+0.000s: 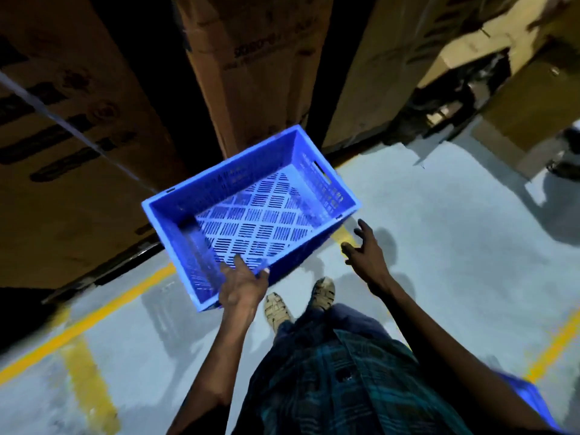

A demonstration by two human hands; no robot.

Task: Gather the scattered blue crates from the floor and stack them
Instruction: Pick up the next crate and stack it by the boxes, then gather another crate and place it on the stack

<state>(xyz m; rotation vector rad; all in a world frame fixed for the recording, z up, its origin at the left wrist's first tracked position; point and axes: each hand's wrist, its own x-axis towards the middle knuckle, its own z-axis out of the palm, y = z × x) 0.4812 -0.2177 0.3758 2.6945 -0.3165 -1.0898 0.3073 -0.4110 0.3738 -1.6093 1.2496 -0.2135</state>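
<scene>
Fingers (240, 262) of left hand (243, 285) clamp near rim of blue crate (251, 215), held tilted above grey floor (439, 215) by cardboard boxes (78, 136). Right hand (365, 249) spread open, just beside crate, not touching.

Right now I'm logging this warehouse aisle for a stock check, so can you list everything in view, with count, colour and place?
Blue crate: one, blue, perforated, empty, held tilted above the floor at centre.
Second blue object: one, blue, bottom right edge behind the arm; mostly cut off, possibly another crate.
Cardboard boxes: several, brown, tall, lining the top and left; exact count unclear.
Floor: grey, glossy.
Floor lines: yellow, painted, lower left and far right.
Sandals: two, beige, on the feet below the crate.
Checked garment: one, dark teal, bottom centre.
Left hand: gripping the crate's near rim.
Right hand: open, beside the crate, not touching.
</scene>
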